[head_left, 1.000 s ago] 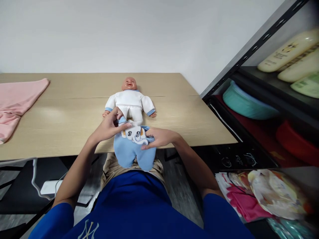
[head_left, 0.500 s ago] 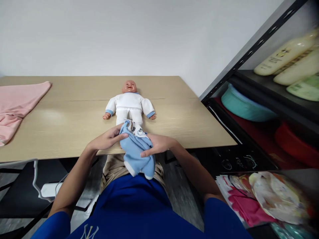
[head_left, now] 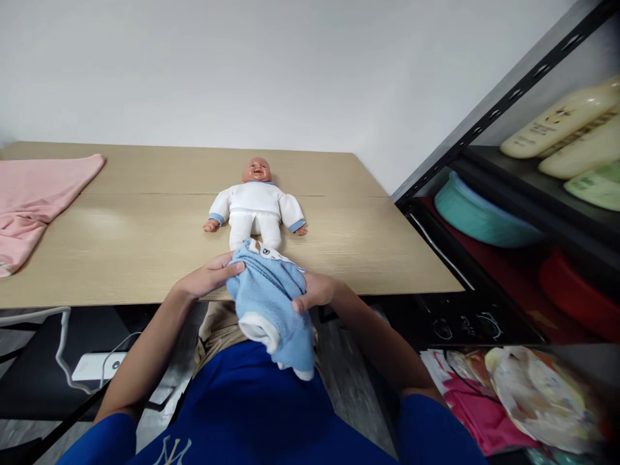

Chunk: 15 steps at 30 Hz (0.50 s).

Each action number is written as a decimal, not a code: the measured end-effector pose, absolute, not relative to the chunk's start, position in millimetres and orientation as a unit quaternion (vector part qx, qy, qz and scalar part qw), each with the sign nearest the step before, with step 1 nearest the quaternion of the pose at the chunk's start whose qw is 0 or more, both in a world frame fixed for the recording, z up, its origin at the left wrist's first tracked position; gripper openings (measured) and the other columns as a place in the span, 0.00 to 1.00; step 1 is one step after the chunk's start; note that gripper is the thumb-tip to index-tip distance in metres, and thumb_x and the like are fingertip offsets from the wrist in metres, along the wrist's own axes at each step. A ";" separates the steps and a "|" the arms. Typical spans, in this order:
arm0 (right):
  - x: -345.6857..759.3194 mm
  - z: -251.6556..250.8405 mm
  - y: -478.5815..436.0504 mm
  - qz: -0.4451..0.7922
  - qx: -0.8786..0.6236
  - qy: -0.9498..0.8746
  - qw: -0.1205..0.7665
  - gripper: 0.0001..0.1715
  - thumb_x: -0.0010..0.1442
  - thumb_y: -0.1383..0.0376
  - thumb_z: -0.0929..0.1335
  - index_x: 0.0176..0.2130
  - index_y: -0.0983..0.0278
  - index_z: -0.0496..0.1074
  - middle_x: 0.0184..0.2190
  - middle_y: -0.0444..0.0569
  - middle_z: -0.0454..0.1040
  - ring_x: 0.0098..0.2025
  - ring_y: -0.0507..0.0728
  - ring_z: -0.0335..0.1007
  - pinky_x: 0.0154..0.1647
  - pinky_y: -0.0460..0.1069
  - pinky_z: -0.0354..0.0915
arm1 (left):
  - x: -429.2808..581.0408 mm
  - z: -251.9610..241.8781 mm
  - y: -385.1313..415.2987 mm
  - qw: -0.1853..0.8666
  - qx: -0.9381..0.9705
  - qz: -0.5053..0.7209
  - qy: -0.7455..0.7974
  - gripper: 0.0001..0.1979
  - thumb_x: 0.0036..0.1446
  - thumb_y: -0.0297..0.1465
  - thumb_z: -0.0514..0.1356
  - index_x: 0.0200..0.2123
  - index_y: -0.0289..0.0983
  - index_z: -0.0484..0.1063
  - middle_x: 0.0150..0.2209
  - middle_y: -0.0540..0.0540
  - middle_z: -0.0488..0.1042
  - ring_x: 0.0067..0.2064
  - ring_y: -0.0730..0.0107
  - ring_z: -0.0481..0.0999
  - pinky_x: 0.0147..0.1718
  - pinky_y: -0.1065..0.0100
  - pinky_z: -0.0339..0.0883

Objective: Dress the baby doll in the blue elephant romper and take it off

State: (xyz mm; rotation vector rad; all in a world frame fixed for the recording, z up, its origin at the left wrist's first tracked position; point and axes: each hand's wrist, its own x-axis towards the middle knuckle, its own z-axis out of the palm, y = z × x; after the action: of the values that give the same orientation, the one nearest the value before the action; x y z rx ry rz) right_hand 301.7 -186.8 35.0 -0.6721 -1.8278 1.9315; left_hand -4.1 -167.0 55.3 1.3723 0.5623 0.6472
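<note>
Between my two hands hangs a small pair of light blue fleece baby pants (head_left: 274, 294) with white cuffs, over the table's front edge. My left hand (head_left: 213, 274) pinches its upper left side, thumb on top. On the other side my right hand (head_left: 314, 290) grips the upper right, its thumb on the cloth and its fingers hidden behind. A white patch with printed eyes shows along the garment's top. Just beyond it a baby doll (head_left: 255, 197) lies on its back in a white top with blue cuffs and white leggings; the garment hides its feet.
A pink cloth (head_left: 43, 203) lies on the left of the wooden table (head_left: 145, 258). At right, a black shelf (head_left: 489, 152) holds pale bottles (head_left: 557, 126), a teal basin (head_left: 484, 213) and a red basin (head_left: 576, 290). Packets (head_left: 537, 394) lie below. A white cable (head_left: 62, 342) hangs at left.
The light blue pants have been spread wider and hang lower, with a cuff opening now showing. My right hand has moved slightly right and down. The doll stays in place.
</note>
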 end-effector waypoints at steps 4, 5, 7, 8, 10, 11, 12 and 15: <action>303.8 33.2 -195.6 0.722 -0.202 -0.634 0.189 0.65 0.45 0.38 0.89 0.71 0.61 0.77 0.63 0.59 0.85 0.70 0.72 0.79 0.73 0.64 0.74 | 3.4 52.4 -182.4 0.738 0.555 0.283 0.260 0.24 0.68 0.53 0.74 0.49 0.37 0.84 0.39 0.44 0.84 0.43 0.62 0.83 0.48 0.65 0.78; 302.5 32.6 -197.8 0.720 -0.206 -0.629 0.211 0.62 0.47 0.36 0.88 0.69 0.62 0.78 0.63 0.59 0.85 0.70 0.71 0.80 0.74 0.64 0.73 | 5.2 53.6 -185.8 0.737 0.558 0.281 0.256 0.24 0.68 0.53 0.74 0.47 0.36 0.84 0.36 0.46 0.82 0.41 0.64 0.81 0.45 0.66 0.77; 298.7 30.3 -201.7 0.705 -0.227 -0.619 0.262 0.56 0.51 0.34 0.86 0.65 0.62 0.81 0.62 0.58 0.85 0.69 0.70 0.80 0.77 0.64 0.70 | 7.2 56.0 -191.0 0.736 0.572 0.275 0.235 0.28 0.64 0.57 0.75 0.41 0.36 0.83 0.31 0.48 0.77 0.36 0.67 0.77 0.39 0.68 0.74; 296.7 28.8 -203.5 0.699 -0.241 -0.613 0.280 0.53 0.53 0.33 0.85 0.63 0.62 0.82 0.61 0.58 0.85 0.69 0.69 0.80 0.78 0.64 0.69 | 6.9 56.4 -192.9 0.739 0.579 0.266 0.219 0.31 0.60 0.60 0.77 0.39 0.36 0.82 0.30 0.49 0.75 0.34 0.68 0.74 0.36 0.69 0.72; 292.8 26.9 -206.6 0.698 -0.274 -0.591 0.297 0.48 0.57 0.31 0.82 0.61 0.61 0.83 0.58 0.56 0.86 0.68 0.69 0.80 0.79 0.65 0.69 | 3.8 54.8 -196.3 0.746 0.589 0.244 0.195 0.34 0.50 0.62 0.80 0.36 0.36 0.81 0.28 0.50 0.72 0.31 0.69 0.69 0.31 0.69 0.67; 291.0 27.6 -208.0 0.700 -0.291 -0.579 0.299 0.47 0.60 0.31 0.81 0.61 0.60 0.83 0.57 0.56 0.87 0.68 0.69 0.80 0.79 0.66 0.69 | 1.1 52.9 -198.3 0.748 0.589 0.238 0.192 0.34 0.47 0.61 0.82 0.36 0.36 0.81 0.28 0.50 0.72 0.30 0.70 0.68 0.30 0.69 0.65; 289.3 29.7 -209.3 0.701 -0.304 -0.573 0.297 0.45 0.62 0.31 0.79 0.61 0.60 0.83 0.57 0.56 0.87 0.68 0.69 0.80 0.78 0.67 0.69 | -2.2 50.8 -200.8 0.747 0.588 0.240 0.195 0.33 0.46 0.59 0.83 0.36 0.36 0.82 0.29 0.50 0.73 0.30 0.70 0.68 0.30 0.69 0.65; 282.6 45.5 -213.6 0.684 -0.282 -0.614 0.274 0.47 0.64 0.32 0.78 0.67 0.59 0.80 0.63 0.57 0.84 0.73 0.69 0.77 0.81 0.68 0.65 | -12.2 47.6 -212.3 0.728 0.574 0.291 0.235 0.31 0.51 0.57 0.81 0.40 0.35 0.84 0.33 0.46 0.79 0.34 0.66 0.74 0.35 0.68 0.70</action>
State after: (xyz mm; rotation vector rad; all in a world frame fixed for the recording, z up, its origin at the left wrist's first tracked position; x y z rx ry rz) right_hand 282.6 -213.6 45.5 -0.7584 -1.6516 1.8405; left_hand -12.2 -212.3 47.6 1.2651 0.5172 0.6416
